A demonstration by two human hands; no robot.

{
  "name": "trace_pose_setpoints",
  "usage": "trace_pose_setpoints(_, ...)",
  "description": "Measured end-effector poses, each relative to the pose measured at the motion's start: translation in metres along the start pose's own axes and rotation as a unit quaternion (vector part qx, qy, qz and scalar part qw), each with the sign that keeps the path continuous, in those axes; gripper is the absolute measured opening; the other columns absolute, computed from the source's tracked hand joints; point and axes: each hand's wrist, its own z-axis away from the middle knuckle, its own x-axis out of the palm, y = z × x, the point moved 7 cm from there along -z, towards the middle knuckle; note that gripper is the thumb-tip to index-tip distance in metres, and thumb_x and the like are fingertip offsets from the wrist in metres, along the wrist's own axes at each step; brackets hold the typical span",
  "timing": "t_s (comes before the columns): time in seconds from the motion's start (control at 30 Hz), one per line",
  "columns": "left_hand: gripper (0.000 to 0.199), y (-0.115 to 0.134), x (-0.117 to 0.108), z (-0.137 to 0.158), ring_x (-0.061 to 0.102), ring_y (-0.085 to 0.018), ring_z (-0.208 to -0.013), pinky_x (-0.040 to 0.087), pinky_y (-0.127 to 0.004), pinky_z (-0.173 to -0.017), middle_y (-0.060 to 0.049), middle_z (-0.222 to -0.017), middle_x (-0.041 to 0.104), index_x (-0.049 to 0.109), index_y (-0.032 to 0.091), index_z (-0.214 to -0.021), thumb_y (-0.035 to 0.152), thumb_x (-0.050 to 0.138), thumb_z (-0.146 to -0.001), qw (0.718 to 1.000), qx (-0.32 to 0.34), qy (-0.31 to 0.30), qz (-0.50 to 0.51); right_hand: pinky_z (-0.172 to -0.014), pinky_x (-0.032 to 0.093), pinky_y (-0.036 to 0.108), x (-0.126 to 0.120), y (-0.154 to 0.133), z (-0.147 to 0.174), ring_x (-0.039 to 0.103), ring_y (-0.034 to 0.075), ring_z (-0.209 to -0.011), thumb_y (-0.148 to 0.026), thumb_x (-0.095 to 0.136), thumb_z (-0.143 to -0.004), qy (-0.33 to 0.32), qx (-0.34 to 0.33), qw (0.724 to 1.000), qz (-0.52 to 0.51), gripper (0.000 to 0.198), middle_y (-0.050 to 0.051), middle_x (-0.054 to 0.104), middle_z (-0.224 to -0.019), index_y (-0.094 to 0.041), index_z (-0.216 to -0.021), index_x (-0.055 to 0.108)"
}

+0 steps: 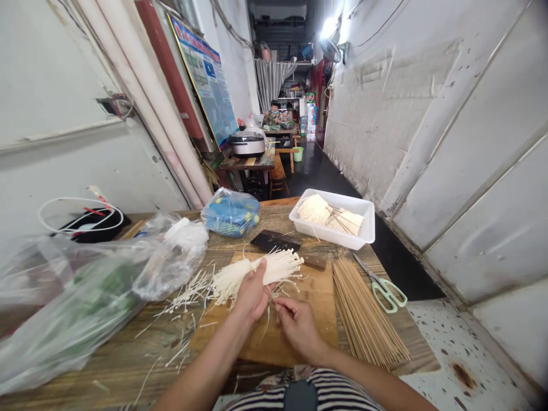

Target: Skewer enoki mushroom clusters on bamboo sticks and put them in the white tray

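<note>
My left hand (252,291) is closed round a bundle of enoki mushrooms (282,264), thumb on top, over a wooden cutting board (314,302). Just to the right, the fingers of my right hand (299,326) pinch a thin bamboo skewer (271,294) whose tip points towards the bundle's underside. Whether the tip has entered the mushrooms is hidden by my left hand. Behind the bundle lies a cleaver (274,241) with a dark blade, its wooden handle at the board's far edge. Loose enoki strands (192,291) are scattered left of the board.
Many bamboo skewers (366,314) lie right of the board, beside green-handled scissors (387,294). A white plastic tub (367,231) holds skewered enoki. Plastic bags of greens (103,285) and a blue bag (231,214) occupy the left and back. A person (273,116) sits far behind.
</note>
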Motion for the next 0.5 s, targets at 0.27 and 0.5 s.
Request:
trace_pose_setpoints(0.27, 0.019, -0.01, 0.003, 0.001, 0.07, -0.019, -0.089, 0.055, -0.03, -0.083, -0.012, -0.088, 0.074, 0.065, 0.009, -0.09, 0.02, 0.05, -0.091, 1.0, 0.005, -0.004, 0.001, -0.052, 0.036, 0.022, -0.003, -0.001, -0.001, 0.045, 0.011, -0.052, -0.022, 0.045, -0.082, 0.006, -0.008, 1.0, 0.007, 0.027, -0.001, 0.053, -0.057, -0.015, -0.083, 0.071)
trace_pose_setpoints(0.5, 0.039, -0.006, 0.006, -0.001, 0.066, -0.022, -0.098, 0.05, -0.036, -0.09, -0.014, -0.104, 0.071, 0.064, 0.012, -0.104, 0.044, 0.045, -0.091, 0.994, -0.028, -0.099, -0.037, -0.053, 0.039, 0.023, -0.012, -0.003, -0.007, 0.049, 0.012, -0.053, -0.027, 0.048, -0.081, 0.033, 0.002, 0.999, 0.008, 0.026, 0.0, 0.056, -0.058, -0.014, -0.083, 0.07)
